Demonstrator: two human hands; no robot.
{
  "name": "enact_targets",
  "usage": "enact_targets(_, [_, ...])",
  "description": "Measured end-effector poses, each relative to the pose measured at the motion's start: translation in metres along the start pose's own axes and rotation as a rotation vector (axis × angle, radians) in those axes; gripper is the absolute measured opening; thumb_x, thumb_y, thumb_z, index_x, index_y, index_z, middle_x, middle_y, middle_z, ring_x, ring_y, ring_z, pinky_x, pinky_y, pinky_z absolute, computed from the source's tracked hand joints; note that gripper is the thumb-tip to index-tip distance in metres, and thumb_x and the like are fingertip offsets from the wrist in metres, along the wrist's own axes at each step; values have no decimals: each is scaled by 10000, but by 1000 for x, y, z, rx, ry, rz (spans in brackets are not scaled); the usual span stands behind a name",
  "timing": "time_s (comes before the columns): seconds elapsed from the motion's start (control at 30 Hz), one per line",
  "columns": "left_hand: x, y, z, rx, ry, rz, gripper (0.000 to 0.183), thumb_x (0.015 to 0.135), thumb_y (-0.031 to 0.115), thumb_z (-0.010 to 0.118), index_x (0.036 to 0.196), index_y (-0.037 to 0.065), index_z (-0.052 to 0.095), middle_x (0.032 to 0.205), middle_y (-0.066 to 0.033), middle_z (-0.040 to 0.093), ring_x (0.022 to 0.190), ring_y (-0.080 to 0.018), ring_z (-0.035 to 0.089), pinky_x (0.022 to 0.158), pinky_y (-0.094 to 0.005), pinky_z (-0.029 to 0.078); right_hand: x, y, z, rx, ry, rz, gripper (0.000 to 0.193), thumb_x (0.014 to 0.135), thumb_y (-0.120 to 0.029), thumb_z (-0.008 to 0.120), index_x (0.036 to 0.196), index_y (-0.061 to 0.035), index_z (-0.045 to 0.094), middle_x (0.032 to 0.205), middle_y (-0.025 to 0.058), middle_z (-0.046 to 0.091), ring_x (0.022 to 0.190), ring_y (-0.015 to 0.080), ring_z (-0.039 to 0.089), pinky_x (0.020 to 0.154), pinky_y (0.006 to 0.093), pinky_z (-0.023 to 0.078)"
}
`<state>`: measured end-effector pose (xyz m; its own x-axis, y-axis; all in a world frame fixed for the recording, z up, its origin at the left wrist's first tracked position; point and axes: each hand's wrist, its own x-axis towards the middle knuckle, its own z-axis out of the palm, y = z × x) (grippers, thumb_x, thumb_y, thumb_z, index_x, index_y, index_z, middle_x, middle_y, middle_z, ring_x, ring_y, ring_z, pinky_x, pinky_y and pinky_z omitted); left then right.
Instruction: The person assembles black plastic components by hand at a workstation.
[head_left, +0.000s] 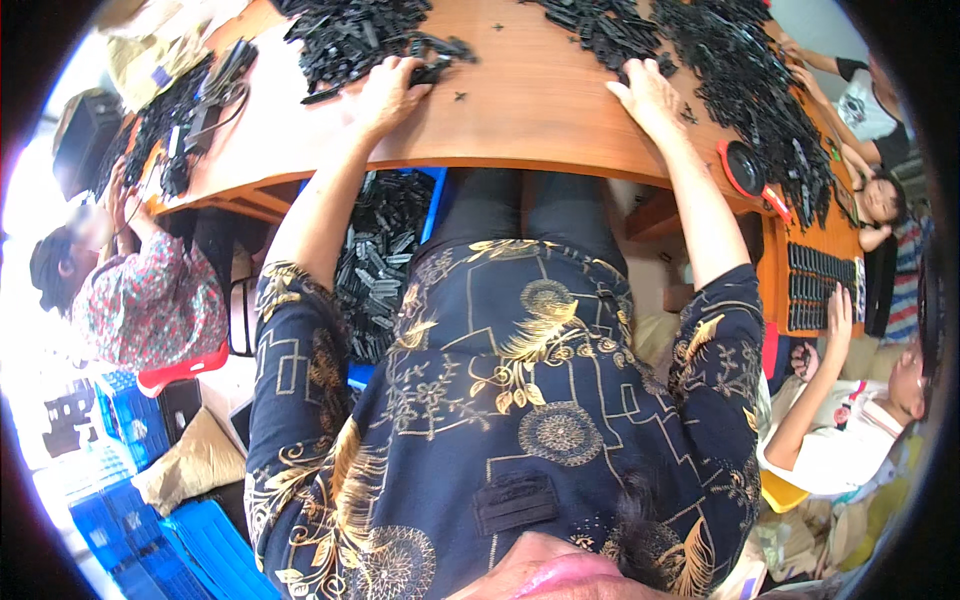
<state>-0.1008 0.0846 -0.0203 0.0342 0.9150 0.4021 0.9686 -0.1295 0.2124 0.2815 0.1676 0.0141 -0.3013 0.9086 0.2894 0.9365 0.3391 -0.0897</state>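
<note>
On the wooden table, my left hand (388,98) rests at the near edge of a pile of small black plastic parts (350,40). Its thumb and fingers are apart, and a few loose parts lie by the fingertips; no firm grip on them shows. My right hand (650,100) touches the near edge of a second pile of black parts (605,30). Thumb and fingers are spread there, with nothing seen held. Between the hands, a few tiny black cross-shaped bits (460,96) lie on the bare tabletop (520,110).
A blue crate (436,205) full of black parts stands below the table at my left. To the right are a long black heap (730,80), a red-rimmed round dish (742,167) and rows of black pieces (808,290). Other people sit on both sides.
</note>
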Motion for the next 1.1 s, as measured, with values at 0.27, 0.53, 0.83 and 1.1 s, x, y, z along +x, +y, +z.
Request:
enact_targets(0.27, [-20,3,-9,169,210,49,457,733,255,740,1151,170,577,1133,-80,527,1082,-271,503,877,-442,403,-13,12,1,1,-20,-167,261,868,-136,567,1114,-98,490,1048,197,558,934,408,596,773,490,488])
enact_targets(0.53, [-2,25,-6,334,121,242,230,777,187,668,989,118,612,941,-45,554,969,-231,546,829,-376,415,-13,14,31,336,103,-232,244,897,-245,552,1023,-45,615,925,176,589,921,360,579,813,432,459])
enact_targets(0.83, [-15,49,-16,-211,-32,-50,300,832,182,679,1063,28,565,987,-89,655,766,-235,633,684,-341,524,-43,1,28,333,87,-296,256,829,-193,629,1055,-74,614,978,118,606,965,321,558,869,405,434])
enact_targets(1.1, [-73,107,-3,-2230,-528,-557,319,890,153,627,1169,12,563,1030,-113,632,702,-146,602,563,-194,499,-90,-80,-34,655,235,-542,235,818,-51,637,1048,-31,596,964,119,576,865,291,612,740,335,515])
